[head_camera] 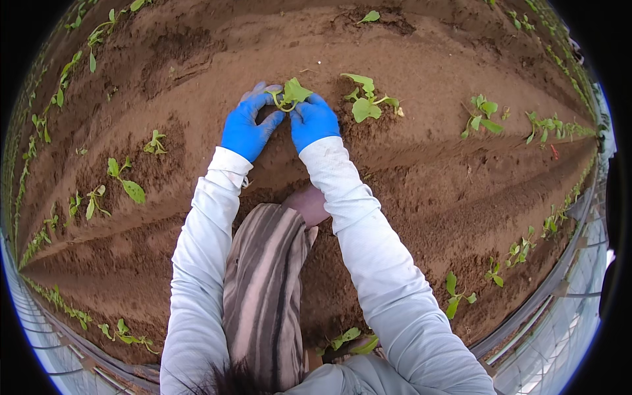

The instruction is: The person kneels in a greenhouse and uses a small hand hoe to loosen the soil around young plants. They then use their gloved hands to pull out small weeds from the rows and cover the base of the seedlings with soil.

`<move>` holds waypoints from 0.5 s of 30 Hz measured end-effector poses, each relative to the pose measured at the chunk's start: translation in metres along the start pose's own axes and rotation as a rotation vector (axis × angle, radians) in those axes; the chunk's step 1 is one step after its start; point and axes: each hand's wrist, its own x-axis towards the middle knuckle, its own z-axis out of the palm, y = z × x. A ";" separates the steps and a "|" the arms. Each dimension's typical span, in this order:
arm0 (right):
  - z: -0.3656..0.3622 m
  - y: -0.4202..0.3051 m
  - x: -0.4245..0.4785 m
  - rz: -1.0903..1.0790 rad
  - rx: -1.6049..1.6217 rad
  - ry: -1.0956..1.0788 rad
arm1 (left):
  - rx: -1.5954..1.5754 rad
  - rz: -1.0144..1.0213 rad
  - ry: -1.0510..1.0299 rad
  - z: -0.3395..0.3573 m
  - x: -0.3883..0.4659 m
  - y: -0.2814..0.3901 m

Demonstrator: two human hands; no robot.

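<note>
Both my hands wear blue gloves and meet over the raised soil bed (419, 64) around a small green leafy seedling (296, 91). My left hand (251, 123) has its thumb and fingers curved at the seedling's left side, around its bent pale stem. On the other side, my right hand (314, 121) pinches close beneath the broad leaf. My fingers hide the seedling's base, so whether it is in the soil cannot be seen. Just right of my right hand, another leafy seedling (366, 107) grows from the bed.
More seedlings (154, 143) stand along the bed to the left, and others (481, 114) to the right. My leg in striped cloth (266, 276) is in the furrow below my hands. Leaves (345, 338) show close beside my body. Clear sheeting (558, 331) borders the lower right.
</note>
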 end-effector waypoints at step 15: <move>-0.033 -0.001 -0.037 0.022 0.108 0.102 | -0.161 0.000 0.069 0.004 -0.002 0.007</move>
